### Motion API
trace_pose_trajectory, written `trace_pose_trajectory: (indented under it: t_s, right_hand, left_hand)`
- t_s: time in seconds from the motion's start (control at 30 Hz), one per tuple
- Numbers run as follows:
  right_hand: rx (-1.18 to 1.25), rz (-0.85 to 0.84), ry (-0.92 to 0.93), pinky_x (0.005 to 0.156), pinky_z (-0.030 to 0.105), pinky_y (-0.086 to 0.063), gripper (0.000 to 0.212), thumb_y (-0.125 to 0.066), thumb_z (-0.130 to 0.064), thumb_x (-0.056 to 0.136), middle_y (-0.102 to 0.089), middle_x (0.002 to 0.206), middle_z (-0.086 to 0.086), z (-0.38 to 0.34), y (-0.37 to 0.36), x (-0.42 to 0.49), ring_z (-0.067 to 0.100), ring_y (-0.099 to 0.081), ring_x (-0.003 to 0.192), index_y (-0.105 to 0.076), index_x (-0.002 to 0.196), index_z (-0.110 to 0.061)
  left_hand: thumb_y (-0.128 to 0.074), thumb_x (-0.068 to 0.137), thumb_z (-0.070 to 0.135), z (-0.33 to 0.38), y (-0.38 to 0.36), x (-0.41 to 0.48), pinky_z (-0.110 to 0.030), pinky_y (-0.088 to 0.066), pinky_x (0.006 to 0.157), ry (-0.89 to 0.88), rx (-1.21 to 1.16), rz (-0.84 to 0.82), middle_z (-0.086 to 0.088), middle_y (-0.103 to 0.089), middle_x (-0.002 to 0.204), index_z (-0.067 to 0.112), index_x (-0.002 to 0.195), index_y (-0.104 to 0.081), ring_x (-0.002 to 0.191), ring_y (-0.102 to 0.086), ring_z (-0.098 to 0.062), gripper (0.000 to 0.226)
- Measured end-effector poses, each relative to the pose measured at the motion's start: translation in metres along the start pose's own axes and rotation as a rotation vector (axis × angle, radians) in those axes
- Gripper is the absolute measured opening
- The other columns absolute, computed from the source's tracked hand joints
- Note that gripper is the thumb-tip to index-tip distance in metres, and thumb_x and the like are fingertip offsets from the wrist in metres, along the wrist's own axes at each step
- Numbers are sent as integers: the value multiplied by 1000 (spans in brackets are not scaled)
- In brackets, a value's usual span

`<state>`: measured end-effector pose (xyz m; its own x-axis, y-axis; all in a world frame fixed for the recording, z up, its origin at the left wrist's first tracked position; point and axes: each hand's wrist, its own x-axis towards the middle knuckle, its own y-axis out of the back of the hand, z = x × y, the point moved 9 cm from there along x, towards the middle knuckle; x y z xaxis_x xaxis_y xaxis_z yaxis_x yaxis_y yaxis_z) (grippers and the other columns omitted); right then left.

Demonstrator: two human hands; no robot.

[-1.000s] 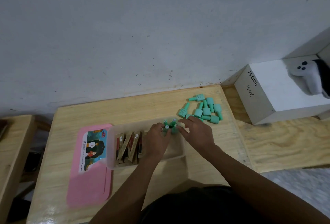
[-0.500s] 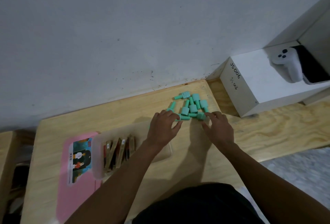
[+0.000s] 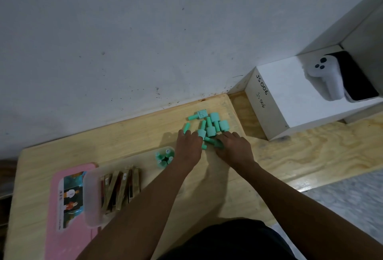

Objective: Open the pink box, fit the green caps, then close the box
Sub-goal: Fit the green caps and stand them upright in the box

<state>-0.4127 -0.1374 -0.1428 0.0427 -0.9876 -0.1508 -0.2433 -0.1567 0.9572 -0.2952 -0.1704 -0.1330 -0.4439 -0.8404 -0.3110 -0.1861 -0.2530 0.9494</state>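
Observation:
The pink lid (image 3: 70, 239) lies flat on the wooden table (image 3: 124, 139) at the left. Beside it stands the open translucent box (image 3: 91, 197), with gold sticks (image 3: 120, 189) at its left end and several green caps (image 3: 164, 158) upright at its right end. A loose pile of green caps (image 3: 211, 127) lies at the table's back right corner. Both hands are at the pile's near edge. My left hand (image 3: 188, 148) is curled, with a cap showing at its thumb side. My right hand (image 3: 234, 148) pinches a lying cap (image 3: 216, 143).
A white box (image 3: 290, 102) marked "JS006" stands right of the table on a lower wooden board, with a white controller (image 3: 325, 79) and a dark device on top. A grey wall runs right behind the table.
Both hands left the box, where they had stood caps upright, and moved back right to the loose pile. The view shifted with them. The right hand now closes on a cap.

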Motion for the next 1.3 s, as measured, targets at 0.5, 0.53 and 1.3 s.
trace_pose_trajectory:
  t_s: [0.5,0.53,1.3]
  right_hand:
    - [843,-19,-265,81,26,-49,34,-63,-22,90,-64,110,-5,15,4,-19,12,-61,93,-58,123,-15]
    - [920,-32,-267,79,25,-51,32,-63,-21,91,-66,110,-4,12,7,-20,11,-63,93,-58,122,-16]
    - [731,65,27,68,30,-51,17,-65,-40,87,-64,90,-7,-106,36,-49,6,-58,81,-67,93,-24]
  left_hand:
    - [-64,85,41,-28,18,-8,-34,-41,87,194,-748,148,5,-70,95,23,106,-68,87,-63,-17,28]
    - [-66,83,40,-34,21,-12,-33,-46,81,229,-870,157,5,-69,90,21,102,-68,80,-62,-17,27]
    - [-69,84,35,-131,8,-167,-47,-59,73,628,-1421,520,3,-63,89,31,85,-58,79,-67,-26,12]
